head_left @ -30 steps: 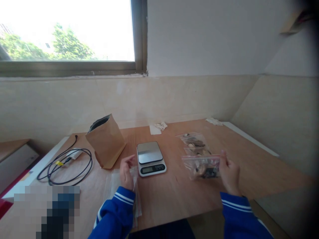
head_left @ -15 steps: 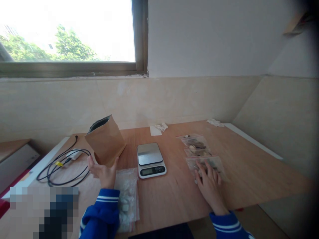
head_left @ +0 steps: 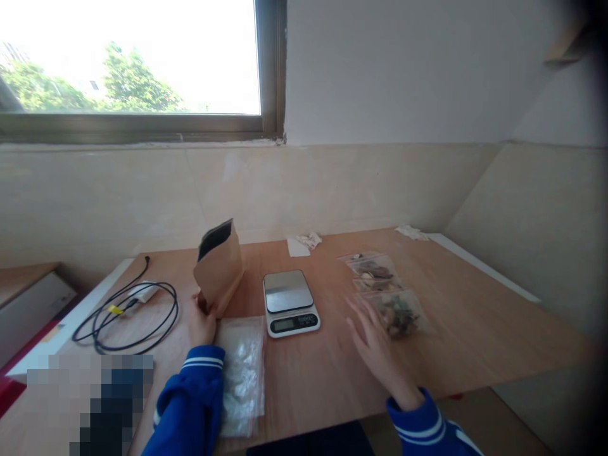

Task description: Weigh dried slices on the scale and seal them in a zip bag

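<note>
My left hand (head_left: 202, 323) grips the bottom of a brown paper pouch (head_left: 219, 266), which stands open-topped left of a small digital scale (head_left: 289, 303). A clear zip bag (head_left: 241, 373) with pale contents lies flat beside my left sleeve. My right hand (head_left: 375, 348) hovers over the wooden table (head_left: 475, 316) with fingers spread, holding nothing. Just beyond it lies a filled zip bag (head_left: 398, 313) of dark pieces, with two similar bags (head_left: 373, 269) in a row behind it.
A coiled black cable (head_left: 128, 310) with a white plug lies at the table's left. Crumpled white scraps (head_left: 306, 240) and another scrap (head_left: 411, 232) sit near the tiled wall. A window is above left; a blurred patch covers the lower left.
My right hand laid the filled bag down behind the scale's right side and pulled back from it. My left hand dropped the clear bag, reached the pouch and turned it.
</note>
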Demonstrator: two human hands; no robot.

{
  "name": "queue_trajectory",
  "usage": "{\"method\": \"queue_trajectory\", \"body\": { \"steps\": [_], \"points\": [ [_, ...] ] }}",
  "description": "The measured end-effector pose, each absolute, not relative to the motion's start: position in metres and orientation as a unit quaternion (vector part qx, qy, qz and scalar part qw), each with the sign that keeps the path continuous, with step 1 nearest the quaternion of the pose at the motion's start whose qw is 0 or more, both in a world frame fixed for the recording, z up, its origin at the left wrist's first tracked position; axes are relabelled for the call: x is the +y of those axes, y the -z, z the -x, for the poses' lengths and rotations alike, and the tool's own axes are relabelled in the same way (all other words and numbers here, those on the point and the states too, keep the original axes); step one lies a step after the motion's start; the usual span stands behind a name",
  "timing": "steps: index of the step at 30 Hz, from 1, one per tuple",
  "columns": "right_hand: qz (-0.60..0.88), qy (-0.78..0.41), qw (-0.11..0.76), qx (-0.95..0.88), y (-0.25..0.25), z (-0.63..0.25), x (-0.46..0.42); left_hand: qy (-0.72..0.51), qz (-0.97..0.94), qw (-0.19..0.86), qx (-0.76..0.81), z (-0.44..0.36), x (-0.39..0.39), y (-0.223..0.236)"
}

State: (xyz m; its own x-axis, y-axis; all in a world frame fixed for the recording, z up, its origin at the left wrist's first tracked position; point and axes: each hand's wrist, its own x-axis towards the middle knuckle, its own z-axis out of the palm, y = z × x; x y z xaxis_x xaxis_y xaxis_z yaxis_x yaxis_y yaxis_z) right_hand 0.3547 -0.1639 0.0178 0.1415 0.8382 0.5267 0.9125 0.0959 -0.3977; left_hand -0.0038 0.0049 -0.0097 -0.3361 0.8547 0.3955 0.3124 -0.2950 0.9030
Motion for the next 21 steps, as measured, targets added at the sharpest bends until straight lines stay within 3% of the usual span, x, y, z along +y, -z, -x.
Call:
{"method": "queue_trajectory", "body": {
  "steps": [7,21],
  "points": [
    [0.537,-0.047,0.368,-0.758,-0.08,-0.267,-0.166,-0.556,-0.58,0.242,0.543,0.003,-0.003,0.016],
    [0.492,-0.039,0.379,-0.783,-0.09,-0.215,-0.138,-0.6,-0.58,0.355,0.422,-0.004,-0.003,0.016]
  ]
}}
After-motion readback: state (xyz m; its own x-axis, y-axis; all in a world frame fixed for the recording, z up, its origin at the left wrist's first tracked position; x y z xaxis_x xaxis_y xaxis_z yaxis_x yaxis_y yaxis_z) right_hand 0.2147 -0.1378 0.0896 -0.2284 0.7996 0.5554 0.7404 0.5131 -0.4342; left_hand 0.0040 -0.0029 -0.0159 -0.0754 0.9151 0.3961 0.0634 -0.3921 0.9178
